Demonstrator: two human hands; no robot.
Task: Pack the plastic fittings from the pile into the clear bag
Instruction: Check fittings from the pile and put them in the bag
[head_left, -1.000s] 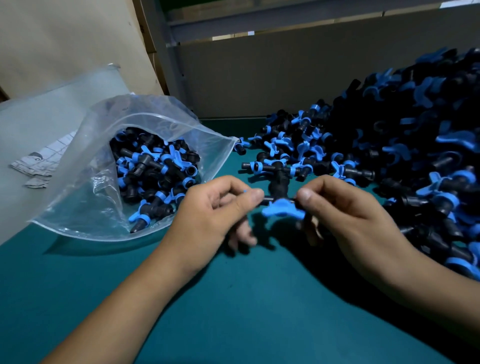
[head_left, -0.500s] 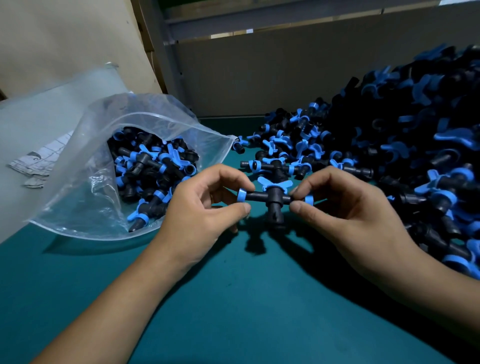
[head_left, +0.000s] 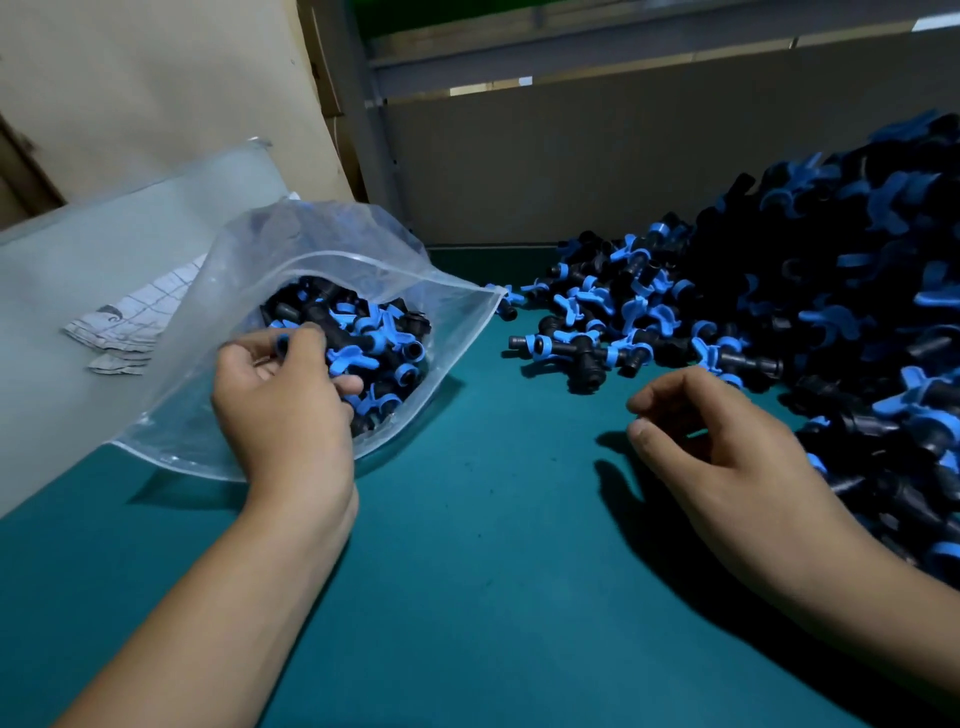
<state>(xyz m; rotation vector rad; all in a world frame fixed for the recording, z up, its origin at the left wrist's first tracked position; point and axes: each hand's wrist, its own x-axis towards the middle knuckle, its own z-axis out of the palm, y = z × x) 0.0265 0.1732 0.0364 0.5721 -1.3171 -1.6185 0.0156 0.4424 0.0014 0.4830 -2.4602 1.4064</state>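
Note:
A clear zip bag (head_left: 244, 275) lies open at the left on the teal table, holding several black-and-blue plastic fittings (head_left: 395, 343). My left hand (head_left: 285, 415) is inside the bag's mouth and pinches a black fitting with blue rings (head_left: 333, 340) between thumb and fingertips, just over the ones in the bag. A large pile of the same fittings (head_left: 831, 291) fills the right side. My right hand (head_left: 722, 452) hovers over the table at the pile's near edge, its fingers loosely curled and holding nothing.
A stack of flat clear bags (head_left: 104, 244) with printed paper slips (head_left: 135, 317) leans behind the open bag. One tee fitting (head_left: 574, 348) lies loose at the pile's left fringe. A grey wall (head_left: 623, 166) closes the back of the teal table (head_left: 493, 561).
Both hands held one fitting between them before. My right hand has let go and stayed near the pile, while my left hand carried the fitting leftward into the bag's mouth.

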